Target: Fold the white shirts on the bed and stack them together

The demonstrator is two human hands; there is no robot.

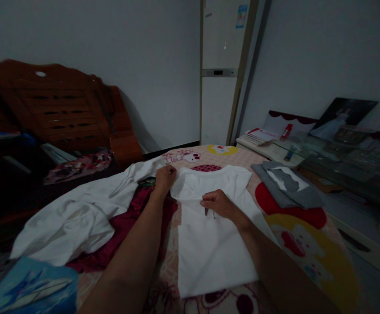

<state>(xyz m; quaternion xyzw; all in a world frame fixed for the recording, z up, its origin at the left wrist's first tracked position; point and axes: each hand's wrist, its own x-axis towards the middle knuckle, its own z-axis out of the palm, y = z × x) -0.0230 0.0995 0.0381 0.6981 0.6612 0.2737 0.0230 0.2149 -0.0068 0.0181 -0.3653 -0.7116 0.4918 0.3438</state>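
Note:
A white T-shirt (216,248) lies spread on the patterned cloth, its neckline at the far end and its left side partly folded inward. My left hand (165,178) is closed on the shirt's edge near the left shoulder. With thumb and fingers pinched, my right hand (219,203) grips a fold of the same shirt over its upper middle, beside a small dark print. Between the two hands the fabric is slightly lifted. Left of my left forearm lie a rumpled white garment (75,222) and a dark red garment (127,231).
A folded grey garment (288,185) sits on the right side of the patterned cloth (334,266). Beyond it stands a glass-topped cabinet (330,150) with papers and a framed photo. A wooden chair (62,113) is at left, and a blue printed cloth (33,288) is at lower left.

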